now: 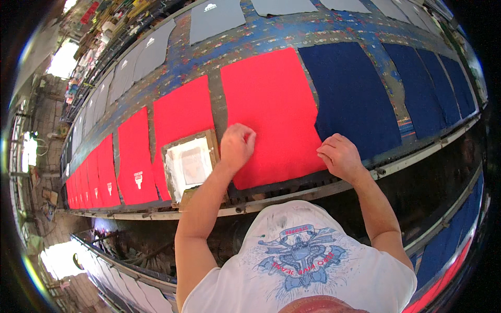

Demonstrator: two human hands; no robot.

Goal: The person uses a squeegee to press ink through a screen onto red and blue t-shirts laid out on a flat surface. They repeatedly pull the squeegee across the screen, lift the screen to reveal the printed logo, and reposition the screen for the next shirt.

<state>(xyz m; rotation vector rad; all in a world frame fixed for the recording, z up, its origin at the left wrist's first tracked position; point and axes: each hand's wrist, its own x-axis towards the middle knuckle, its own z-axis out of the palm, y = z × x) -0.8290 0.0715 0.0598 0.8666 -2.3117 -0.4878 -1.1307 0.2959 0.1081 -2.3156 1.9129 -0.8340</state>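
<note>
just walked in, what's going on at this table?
A person reaches over a red fabric panel on a long table: left hand at its left side, right hand at its right edge. Whether either grips the cloth isn't clear. No print shows on that panel. A wooden-framed screen sits to its left; white-printed red panels lie farther left, navy panels to the right.
</note>
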